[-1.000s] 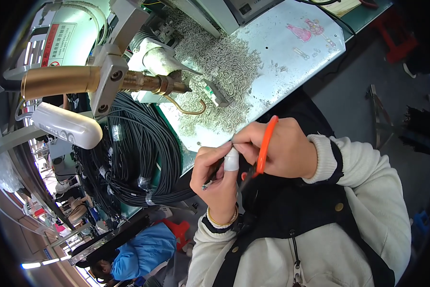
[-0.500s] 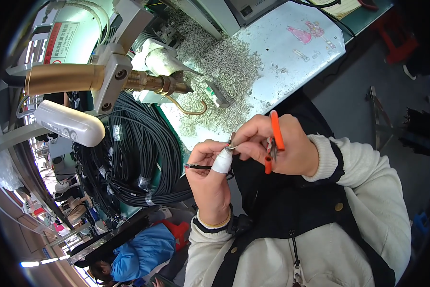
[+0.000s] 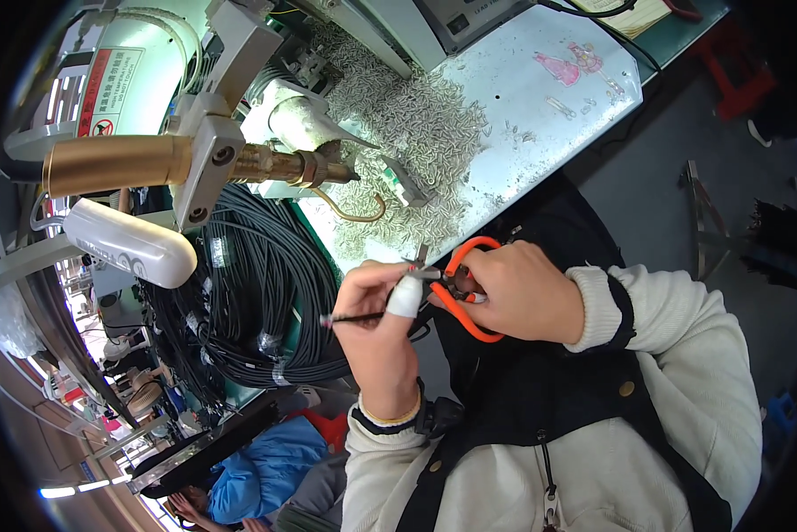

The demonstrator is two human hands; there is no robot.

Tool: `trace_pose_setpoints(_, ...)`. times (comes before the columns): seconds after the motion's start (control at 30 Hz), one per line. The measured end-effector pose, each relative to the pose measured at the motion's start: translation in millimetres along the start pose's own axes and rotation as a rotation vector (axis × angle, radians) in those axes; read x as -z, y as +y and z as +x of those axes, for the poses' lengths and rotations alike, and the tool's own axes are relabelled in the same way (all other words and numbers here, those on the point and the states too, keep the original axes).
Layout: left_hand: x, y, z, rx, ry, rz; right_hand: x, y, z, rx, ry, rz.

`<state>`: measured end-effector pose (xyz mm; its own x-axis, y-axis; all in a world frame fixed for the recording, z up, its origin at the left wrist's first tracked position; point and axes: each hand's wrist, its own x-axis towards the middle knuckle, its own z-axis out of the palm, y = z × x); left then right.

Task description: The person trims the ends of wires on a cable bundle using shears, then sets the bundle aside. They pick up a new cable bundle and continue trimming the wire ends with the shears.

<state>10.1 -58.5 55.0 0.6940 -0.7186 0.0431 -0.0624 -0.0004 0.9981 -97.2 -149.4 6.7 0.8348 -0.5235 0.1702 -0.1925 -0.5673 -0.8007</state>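
Note:
My left hand (image 3: 376, 332) pinches a thin black cable (image 3: 356, 316) near its end, its thumb wrapped in a white cover (image 3: 406, 297). My right hand (image 3: 523, 291) grips a small pair of pliers with orange handles (image 3: 466, 306). The pliers' jaws (image 3: 434, 277) meet the cable end right at my left fingertips. Both hands are held close together in front of my chest, just below the edge of the white bench (image 3: 540, 97).
A heap of small pale cut pieces (image 3: 416, 133) covers the bench. A brass-coloured machine arm (image 3: 150, 164) with a hook (image 3: 350, 211) juts out at left. Coils of black cable (image 3: 257, 293) hang beside it. Another person in blue (image 3: 257, 465) is below.
My right hand has turned the orange-handled pliers from upright to lying across, and brought the jaws onto the cable end. My left hand has shifted slightly lower and straightened the cable.

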Motion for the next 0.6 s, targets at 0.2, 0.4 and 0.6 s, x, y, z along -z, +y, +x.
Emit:
trace_pose_setpoints(0.2,21,-22,41,0.464,-0.092,-0.436,7,0,11,-0.276,-0.023,0.699)
trace_pose_setpoints(0.4,23,-29,69,0.484,-0.136,-0.463,11,8,58,-0.269,0.222,0.748)
trace_pose_setpoints(0.6,24,-26,78,0.501,-0.170,-0.391,14,11,83,-0.360,-0.008,0.801)
